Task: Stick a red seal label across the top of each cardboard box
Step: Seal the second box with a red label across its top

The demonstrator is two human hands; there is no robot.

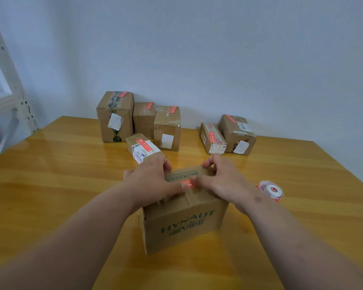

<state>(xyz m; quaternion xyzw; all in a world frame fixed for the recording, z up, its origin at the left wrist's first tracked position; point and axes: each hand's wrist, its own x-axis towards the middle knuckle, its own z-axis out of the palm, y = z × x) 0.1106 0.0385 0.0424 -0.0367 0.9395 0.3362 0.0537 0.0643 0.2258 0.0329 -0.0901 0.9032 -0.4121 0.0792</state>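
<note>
A brown cardboard box printed HYNAUT [182,227] stands on the table in front of me. A red seal label [188,183] lies across its top seam, mostly covered by my thumbs. My left hand [151,181] rests on the left of the top; its fingers curl over the far edge and its thumb presses the label. My right hand [220,181] mirrors it on the right, with fingers curled at the far edge and thumb on the label. The roll of red labels [271,190] lies on the table just right of my right wrist.
Several more cardboard boxes, each with a red label on top, stand near the wall: a tall one [115,116], a small one [142,148] lying close behind my left hand, and a pair [237,135] at the right. The wooden table [71,185] extends to both sides. A white shelf frame [11,80] stands far left.
</note>
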